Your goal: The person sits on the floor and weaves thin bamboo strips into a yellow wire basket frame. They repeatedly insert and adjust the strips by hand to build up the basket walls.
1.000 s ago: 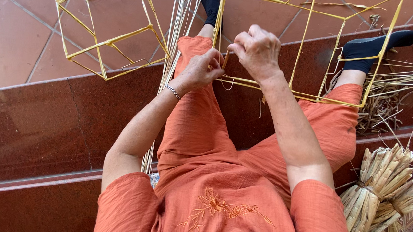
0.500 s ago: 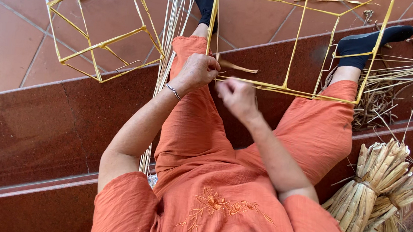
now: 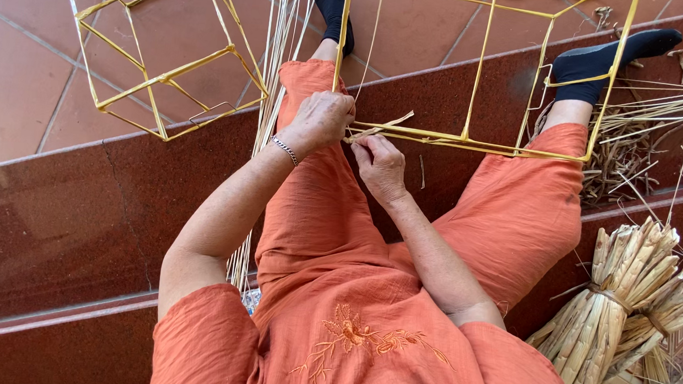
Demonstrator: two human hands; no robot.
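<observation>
A yellow wire box frame point(image 3: 480, 81) stands between my legs on the tiled floor. My left hand point(image 3: 320, 119) grips the frame's near bottom corner, a bracelet on its wrist. Just right of it, my right hand point(image 3: 380, 164) pinches a pale straw strand point(image 3: 383, 127) that lies along the frame's lower bar. The two hands nearly touch. I wear orange trousers and black socks.
A second yellow wire frame point(image 3: 166, 48) lies on the floor at the upper left. Long straw stalks point(image 3: 275, 49) run beside my left leg. Tied bundles of dried straw point(image 3: 626, 296) and loose stalks point(image 3: 673, 104) lie at the right.
My right hand has come down from the frame's bar to just below it, drawing the straw strand toward me. My left hand stays at the corner.
</observation>
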